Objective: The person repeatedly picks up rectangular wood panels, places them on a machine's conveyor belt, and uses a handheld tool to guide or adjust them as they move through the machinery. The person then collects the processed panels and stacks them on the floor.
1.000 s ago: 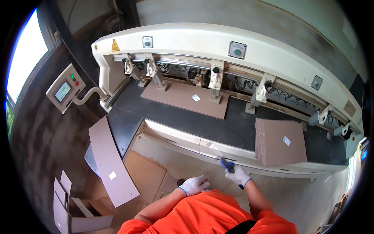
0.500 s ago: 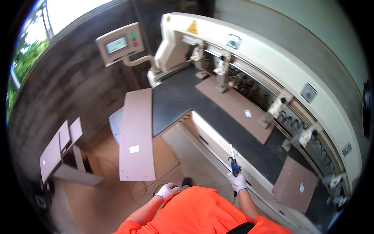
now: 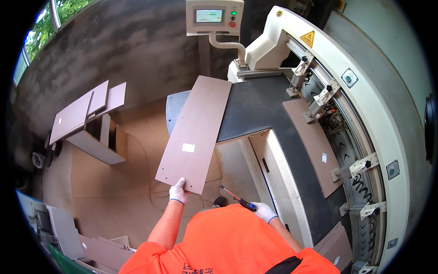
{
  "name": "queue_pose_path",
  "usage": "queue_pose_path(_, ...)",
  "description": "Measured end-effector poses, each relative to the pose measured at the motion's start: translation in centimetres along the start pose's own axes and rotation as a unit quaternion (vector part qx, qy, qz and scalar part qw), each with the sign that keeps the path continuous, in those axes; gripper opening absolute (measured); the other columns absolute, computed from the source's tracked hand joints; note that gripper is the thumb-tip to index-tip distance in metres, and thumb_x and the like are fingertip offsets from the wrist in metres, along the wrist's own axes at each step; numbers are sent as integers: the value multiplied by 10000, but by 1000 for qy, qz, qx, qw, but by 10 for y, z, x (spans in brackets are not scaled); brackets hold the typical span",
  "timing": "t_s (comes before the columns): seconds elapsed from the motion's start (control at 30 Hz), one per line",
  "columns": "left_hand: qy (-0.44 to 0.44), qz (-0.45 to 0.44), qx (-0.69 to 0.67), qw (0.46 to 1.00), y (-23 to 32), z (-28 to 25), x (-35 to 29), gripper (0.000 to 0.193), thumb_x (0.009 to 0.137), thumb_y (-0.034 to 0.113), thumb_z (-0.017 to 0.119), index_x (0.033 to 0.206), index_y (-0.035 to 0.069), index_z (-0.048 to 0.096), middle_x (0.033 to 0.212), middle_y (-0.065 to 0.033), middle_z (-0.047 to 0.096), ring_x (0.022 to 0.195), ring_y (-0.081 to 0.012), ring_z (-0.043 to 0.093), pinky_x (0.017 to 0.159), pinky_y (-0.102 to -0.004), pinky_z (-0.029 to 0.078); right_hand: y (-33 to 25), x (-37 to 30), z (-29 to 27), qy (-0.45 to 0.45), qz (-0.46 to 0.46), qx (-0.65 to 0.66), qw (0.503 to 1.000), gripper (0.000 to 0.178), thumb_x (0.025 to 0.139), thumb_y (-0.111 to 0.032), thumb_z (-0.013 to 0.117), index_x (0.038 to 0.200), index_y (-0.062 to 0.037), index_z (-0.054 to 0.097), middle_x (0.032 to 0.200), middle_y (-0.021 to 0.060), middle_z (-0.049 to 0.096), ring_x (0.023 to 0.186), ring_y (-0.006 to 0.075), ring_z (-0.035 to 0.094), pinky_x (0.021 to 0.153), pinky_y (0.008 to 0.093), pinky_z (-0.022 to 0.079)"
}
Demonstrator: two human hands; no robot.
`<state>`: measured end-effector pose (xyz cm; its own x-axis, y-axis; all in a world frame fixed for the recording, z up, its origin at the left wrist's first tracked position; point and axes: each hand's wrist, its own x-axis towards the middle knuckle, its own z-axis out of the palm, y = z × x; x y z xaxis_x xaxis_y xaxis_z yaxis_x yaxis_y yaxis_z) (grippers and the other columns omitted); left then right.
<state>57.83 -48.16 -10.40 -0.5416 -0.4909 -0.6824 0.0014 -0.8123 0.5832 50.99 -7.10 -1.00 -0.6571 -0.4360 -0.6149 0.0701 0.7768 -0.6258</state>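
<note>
My gloved left hand (image 3: pixel 179 192) grips the near edge of a long pinkish-brown board (image 3: pixel 197 123), its thumb on top and its fingers hidden underneath. The board carries a white label and a few small holes. Its far part lies on the dark machine table (image 3: pixel 248 102), while the near end juts out over the floor. In my gloved right hand (image 3: pixel 265 211) is a blue and black air blow gun (image 3: pixel 247 204), held in front of my body. Its slim nozzle points toward the board's near corner, apart from it.
At right, a white machine frame (image 3: pixel 365 98) bears several clamps over another board (image 3: pixel 315 144). Stacked boards (image 3: pixel 335 246) lie at the lower right. A control panel (image 3: pixel 213 18) stands behind. Boards rest on a small cabinet (image 3: pixel 98 146) at left; a hose (image 3: pixel 150 182) trails across the floor.
My left hand has moved from beside my body onto the board's near edge. My right hand has drawn the blow gun back toward my body, its nozzle now pointing left. The view has turned left.
</note>
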Motion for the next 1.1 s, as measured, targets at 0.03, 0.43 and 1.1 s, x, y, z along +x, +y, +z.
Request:
queue_pose_path(0.03,11,-15,-20,1000,-11,0,0,250,998,182,731,1221,90,667,1137,-61,722,1002,-256,710,793,-531,606,12,16,12,7,-11,40,999,604,845,-634,727,1169,-126,763,1100,195,771,1082,403,718,907,458,551)
queue_pose_path(0.43,16,61,154,986,99,-64,37,128,940,152,776,961,32,733,932,-29,703,838,-159,672,785,-383,597,70,-26,-76,452,206,324,805,201,943,-242,759,917,-60,677,671,16,613,546,132,586,512,351,469)
queue_pose_path(1.1,-51,-216,274,936,-71,13,25,329,1066,474,546,924,178,562,797,-5,605,731,-215,630,615,-362,484,165,-185,-204,359,480,124,791,397,884,-332,740,1152,-38,729,949,220,765,812,371,766,766,462,600)
